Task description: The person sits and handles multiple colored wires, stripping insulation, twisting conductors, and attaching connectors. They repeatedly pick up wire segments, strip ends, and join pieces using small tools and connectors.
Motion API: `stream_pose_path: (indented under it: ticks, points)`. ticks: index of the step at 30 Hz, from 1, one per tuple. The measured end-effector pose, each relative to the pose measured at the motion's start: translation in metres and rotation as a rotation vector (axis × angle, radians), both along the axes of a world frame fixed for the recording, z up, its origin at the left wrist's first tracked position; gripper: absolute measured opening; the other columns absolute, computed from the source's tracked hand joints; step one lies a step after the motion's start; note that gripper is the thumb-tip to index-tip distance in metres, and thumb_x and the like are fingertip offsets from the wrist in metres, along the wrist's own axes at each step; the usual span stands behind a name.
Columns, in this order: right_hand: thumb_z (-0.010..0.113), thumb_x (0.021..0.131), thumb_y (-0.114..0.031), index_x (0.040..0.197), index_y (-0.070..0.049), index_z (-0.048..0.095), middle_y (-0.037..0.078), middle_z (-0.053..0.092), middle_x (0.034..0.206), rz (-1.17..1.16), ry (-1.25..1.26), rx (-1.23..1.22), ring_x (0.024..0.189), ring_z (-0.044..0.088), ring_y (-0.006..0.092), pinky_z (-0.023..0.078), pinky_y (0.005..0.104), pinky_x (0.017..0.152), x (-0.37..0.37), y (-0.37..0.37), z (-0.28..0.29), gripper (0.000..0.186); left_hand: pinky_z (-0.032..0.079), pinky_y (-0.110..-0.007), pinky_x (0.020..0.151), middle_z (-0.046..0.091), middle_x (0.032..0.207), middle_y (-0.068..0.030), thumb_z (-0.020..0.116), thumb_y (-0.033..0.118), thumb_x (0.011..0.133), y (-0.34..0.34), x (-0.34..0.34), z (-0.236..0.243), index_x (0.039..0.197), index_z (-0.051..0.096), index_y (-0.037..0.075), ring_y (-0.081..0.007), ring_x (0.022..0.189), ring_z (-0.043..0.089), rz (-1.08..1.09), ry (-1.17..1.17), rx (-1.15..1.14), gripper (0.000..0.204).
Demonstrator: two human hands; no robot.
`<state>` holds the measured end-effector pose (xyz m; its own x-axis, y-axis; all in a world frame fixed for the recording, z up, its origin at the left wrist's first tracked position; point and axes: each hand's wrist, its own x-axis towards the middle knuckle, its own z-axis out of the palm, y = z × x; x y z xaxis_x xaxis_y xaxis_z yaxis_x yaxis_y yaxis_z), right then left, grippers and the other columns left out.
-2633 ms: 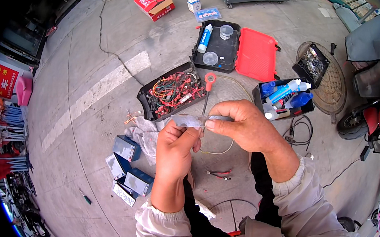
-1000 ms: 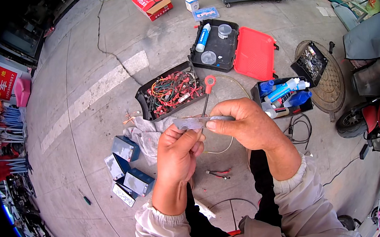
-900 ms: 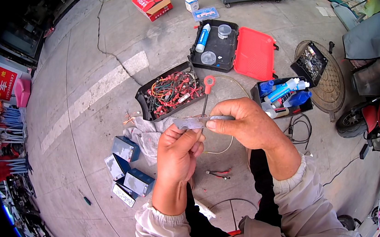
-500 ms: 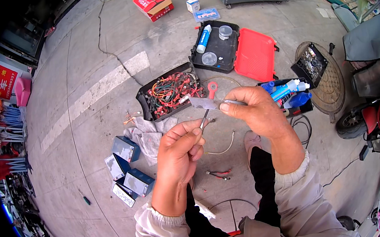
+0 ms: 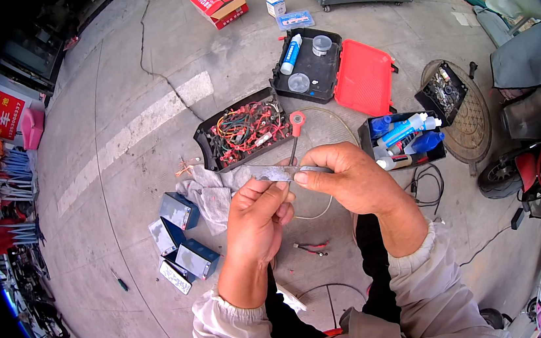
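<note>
Above the concrete floor my hands are close together. My left hand (image 5: 259, 216) is closed, pinching a thin black cable (image 5: 294, 150) between thumb and fingers. The cable's far end carries a red round-headed terminal cover (image 5: 297, 120), pointing up and away from me. My right hand (image 5: 354, 177) is closed around a flat grey metal blade (image 5: 271, 172), perhaps a knife. That blade lies crosswise over the cable and reaches to my left fingertips; whether its edge touches the cable I cannot tell. My left fingers hide the cable's near end.
Beyond my hands sits a black tray of tangled wires (image 5: 250, 131). An open black-and-red case (image 5: 305, 89) stands farther off. Blue-capped bottles fill a bin (image 5: 408, 161) at right. Blue box-shaped batteries (image 5: 179, 211) and a grey rag (image 5: 211, 198) lie left; red-handled pliers (image 5: 310, 249) lie near my feet.
My right hand has moved down and a little left, bringing the blade lower over the cable by my left fingertips. The cable's red end has shifted slightly left; my left hand has barely moved.
</note>
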<state>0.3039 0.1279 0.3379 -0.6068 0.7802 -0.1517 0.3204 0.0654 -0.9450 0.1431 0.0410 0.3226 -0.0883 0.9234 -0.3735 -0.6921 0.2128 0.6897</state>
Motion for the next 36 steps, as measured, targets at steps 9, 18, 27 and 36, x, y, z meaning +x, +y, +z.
stream_pose_path:
  ticks: [9,18,27,36]
  points:
    - [0.068,0.083,-0.023,0.085,0.0,0.068,0.011,0.061,0.065,0.011,0.045,-0.096,0.06,0.055,0.0157,0.043,0.0334,0.058,0.002,0.003,0.0,0.023,0.032,-0.022,0.049,0.055,0.068,-0.0008,0.058,-0.001,0.087,-0.001,-0.005,0.004,0.098,0.065,0.0,-0.006,0.054,0.04,-0.011,-0.07,0.022,0.013]
    - [0.066,0.089,-0.018,0.083,0.0,0.065,-0.007,0.048,0.065,-0.092,0.071,-0.143,0.062,0.039,0.0032,0.031,0.024,0.053,0.017,0.017,0.002,0.019,0.032,-0.022,0.051,0.054,0.073,-0.0007,0.056,-0.001,0.088,-0.002,-0.007,0.006,0.107,0.065,-0.003,-0.0076,0.057,0.04,-0.071,-0.067,0.007,0.021]
    - [0.066,0.085,-0.022,0.08,0.001,0.064,0.008,0.054,0.06,0.016,0.075,-0.108,0.057,0.048,0.0124,0.04,0.0325,0.055,0.0,-0.001,-0.004,0.024,0.033,-0.023,0.051,0.058,0.072,-0.0024,0.057,0.002,0.09,-0.003,-0.003,0.0,0.095,0.064,0.0,-0.0076,0.058,0.044,0.0,-0.056,0.019,0.009]
    - [0.067,0.088,-0.014,0.087,0.002,0.066,-0.005,0.05,0.066,0.069,0.059,-0.187,0.064,0.042,0.0039,0.035,0.0242,0.055,0.003,0.004,0.003,0.016,0.033,-0.023,0.05,0.058,0.071,-0.0038,0.058,-0.002,0.087,-0.003,-0.008,0.004,0.086,0.062,0.002,-0.0067,0.055,0.043,-0.022,-0.072,0.033,0.006]
